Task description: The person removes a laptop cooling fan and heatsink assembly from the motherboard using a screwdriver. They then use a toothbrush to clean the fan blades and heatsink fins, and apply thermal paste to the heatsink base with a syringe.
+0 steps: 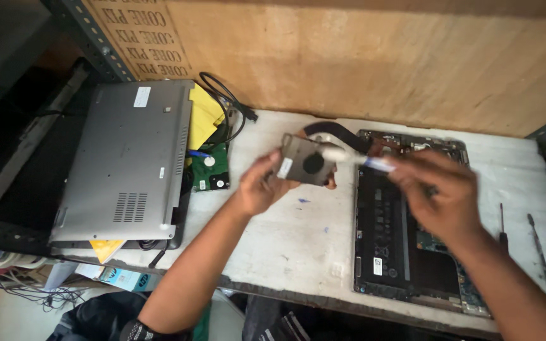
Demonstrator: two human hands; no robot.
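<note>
At far left, a closed grey laptop [127,161] lies underside up at the edge of the white worktable [304,240], its vent grille toward the near edge. Yellow papers [205,113] show beside and beneath it, along with a green circuit board [213,172] and a looped black cable [229,104] running toward the wooden back panel [374,57].

Centre: the left hand [261,184] is raised above the table, fingers closed on the lower left edge of a flat grey cooling fan [308,161]. The fan is tilted toward the camera, its dark round hub visible, and a curved black heat pipe [339,131] extends from its upper right. The fan is clear of the table surface, between the two laptops.

Right of centre: the right hand [440,192] is closed around a thin tool with a blue handle, probably a small brush [358,156], though motion blur obscures its form; its pale tip touches the fan's upper right corner.

Beneath the right hand lies an opened laptop [399,252], cover removed, with its black battery and boards exposed.

At far right, a small screwdriver [502,230] and a thin metal pry tool [540,249] rest on the table, parallel and slightly apart.
</note>
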